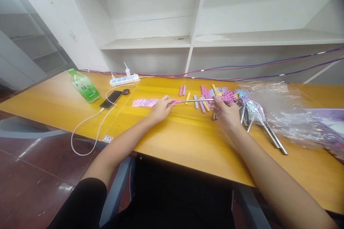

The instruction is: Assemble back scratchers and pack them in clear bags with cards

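Note:
Between my two hands stretches a back scratcher [197, 100] with a thin metal rod, lying nearly level above the table. My left hand [162, 108] is closed on its pink handle end. At the other end, my right hand [226, 112] pinches the rod close to a pink claw-shaped head [228, 96]; whether that head belongs to this rod is partly hidden. Just beyond the rod lie several coloured tubes [203, 105] in pink, purple, blue and yellow. More back scratchers [251, 114] with metal rods and coloured claw heads are piled right of my right hand.
Pink printed cards [143, 103] lie in a row beside my left hand. Further left are a phone [111, 99] on a white cable, a green bottle [84, 86] and a power strip [124, 79]. Crumpled clear plastic [282, 114] covers the right side. White shelves [150, 43] rise behind.

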`<state>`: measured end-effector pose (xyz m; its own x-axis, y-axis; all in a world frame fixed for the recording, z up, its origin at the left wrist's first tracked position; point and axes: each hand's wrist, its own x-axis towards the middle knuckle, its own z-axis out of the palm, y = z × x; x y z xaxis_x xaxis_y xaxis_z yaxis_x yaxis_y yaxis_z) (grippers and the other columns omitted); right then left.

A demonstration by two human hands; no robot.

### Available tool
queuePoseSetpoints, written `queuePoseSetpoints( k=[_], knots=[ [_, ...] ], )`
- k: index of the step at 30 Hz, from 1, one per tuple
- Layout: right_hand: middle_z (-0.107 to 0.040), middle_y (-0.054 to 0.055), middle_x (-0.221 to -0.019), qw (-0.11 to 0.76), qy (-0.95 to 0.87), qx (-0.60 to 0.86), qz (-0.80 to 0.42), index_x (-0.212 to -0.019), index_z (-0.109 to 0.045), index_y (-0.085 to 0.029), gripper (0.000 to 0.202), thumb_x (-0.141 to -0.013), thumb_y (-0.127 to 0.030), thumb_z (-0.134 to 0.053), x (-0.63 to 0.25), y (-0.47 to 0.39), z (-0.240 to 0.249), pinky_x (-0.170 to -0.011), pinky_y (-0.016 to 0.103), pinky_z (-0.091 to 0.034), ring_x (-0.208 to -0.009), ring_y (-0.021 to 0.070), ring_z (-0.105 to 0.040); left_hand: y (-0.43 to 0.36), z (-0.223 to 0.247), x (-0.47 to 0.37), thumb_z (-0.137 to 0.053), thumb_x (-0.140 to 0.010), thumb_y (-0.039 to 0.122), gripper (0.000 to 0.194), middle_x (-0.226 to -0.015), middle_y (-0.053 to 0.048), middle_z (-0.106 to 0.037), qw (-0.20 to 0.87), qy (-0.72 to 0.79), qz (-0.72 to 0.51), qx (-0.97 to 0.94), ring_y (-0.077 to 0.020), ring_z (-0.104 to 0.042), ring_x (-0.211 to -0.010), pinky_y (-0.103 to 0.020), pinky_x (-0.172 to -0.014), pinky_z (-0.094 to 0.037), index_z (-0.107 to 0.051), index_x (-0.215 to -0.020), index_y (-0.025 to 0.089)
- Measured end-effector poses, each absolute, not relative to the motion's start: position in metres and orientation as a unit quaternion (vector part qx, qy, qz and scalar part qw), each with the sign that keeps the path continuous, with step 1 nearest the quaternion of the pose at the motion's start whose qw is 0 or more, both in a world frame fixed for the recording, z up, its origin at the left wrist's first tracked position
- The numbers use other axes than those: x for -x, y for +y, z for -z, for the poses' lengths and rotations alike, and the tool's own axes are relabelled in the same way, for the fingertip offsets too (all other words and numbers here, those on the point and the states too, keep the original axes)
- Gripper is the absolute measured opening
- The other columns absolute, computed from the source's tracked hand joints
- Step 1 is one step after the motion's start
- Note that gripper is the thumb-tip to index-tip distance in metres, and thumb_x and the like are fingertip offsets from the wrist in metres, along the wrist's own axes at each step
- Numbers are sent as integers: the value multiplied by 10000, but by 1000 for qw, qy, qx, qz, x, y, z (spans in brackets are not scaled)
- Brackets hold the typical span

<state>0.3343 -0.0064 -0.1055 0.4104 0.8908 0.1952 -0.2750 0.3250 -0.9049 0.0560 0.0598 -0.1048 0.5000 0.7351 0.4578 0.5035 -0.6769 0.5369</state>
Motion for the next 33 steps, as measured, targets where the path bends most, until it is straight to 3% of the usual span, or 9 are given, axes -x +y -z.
queuePoseSetpoints(
  k=[5,10,18,26,33],
  knots=[
    [-634,-42,-715,726,-335,395,-452,-875,-722,-189,440,-593,-392,-992,-337,-4,105,-609,169,-586,-660,78,-620,59,104,-55,-546,-1047,332,308,-977,-42,-591,164,363,-338,-853,-161,-574,-862,-263,-810,-447,-742,-1275,270],
    [-686,-55,-767,737,-283,374,-487,-943,-650,-215,586,-497,-281,-1026,-342,0,106,-657,170,-622,-667,78,-673,58,104,-56,-552,-1042,323,305,-968,-36,-587,160,363,-332,-856,-157,-566,-846,-264,-792,-437,-746,-1273,281],
    [-734,-28,-801,765,-302,419,-384,-1107,-510,-258,832,-463,-297,-1036,-345,3,111,-616,296,-682,-653,195,-755,56,103,-55,-531,-1048,334,321,-972,-49,-606,148,364,-321,-862,-171,-578,-873,-275,-808,-445,-746,-1276,265],
    [-700,-44,-722,719,-352,454,-391,-1016,-547,-233,689,-523,-377,-1007,-348,3,119,-577,258,-650,-620,178,-742,50,106,-56,-509,-1056,330,329,-973,-59,-611,109,362,-320,-869,-181,-597,-889,-285,-831,-454,-747,-1268,249],
    [-698,-46,-727,715,-372,455,-379,-979,-525,-238,685,-523,-413,-1005,-339,-2,118,-578,276,-641,-580,161,-708,48,108,-55,-468,-1072,360,356,-984,-64,-623,92,364,-302,-876,-181,-606,-890,-279,-829,-457,-735,-1285,258]
  ],
)
